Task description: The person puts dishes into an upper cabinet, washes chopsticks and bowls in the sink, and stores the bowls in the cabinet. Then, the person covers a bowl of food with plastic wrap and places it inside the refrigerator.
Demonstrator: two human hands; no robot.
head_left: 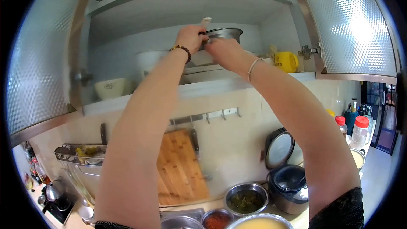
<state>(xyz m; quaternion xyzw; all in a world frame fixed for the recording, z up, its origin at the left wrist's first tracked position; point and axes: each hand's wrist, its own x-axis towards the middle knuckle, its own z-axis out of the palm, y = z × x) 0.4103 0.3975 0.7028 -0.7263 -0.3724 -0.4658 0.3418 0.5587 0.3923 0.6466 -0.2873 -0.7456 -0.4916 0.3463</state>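
Note:
A metal bowl (231, 33) is raised in front of the open wall cabinet, above the crockery on its lower shelf. My left hand (190, 38) is closed at the bowl's left edge, beside a pale flat handle (206, 22) that sticks up there. Whether that handle is in my fingers or in the bowl, I cannot tell. At the bowl's front, my right hand (227, 52) is closed with fingers curled against the side. Both sets of fingertips are partly hidden. White dishes (207, 74) sit on the shelf just below my hands.
Glass cabinet doors (356, 25) stand open on both sides. A yellow mug (287, 62) and pale bowl (111, 89) occupy the shelf. Below are a cutting board (180, 165), a rice cooker (288, 186) with its lid up, and food bowls (246, 199) on the counter.

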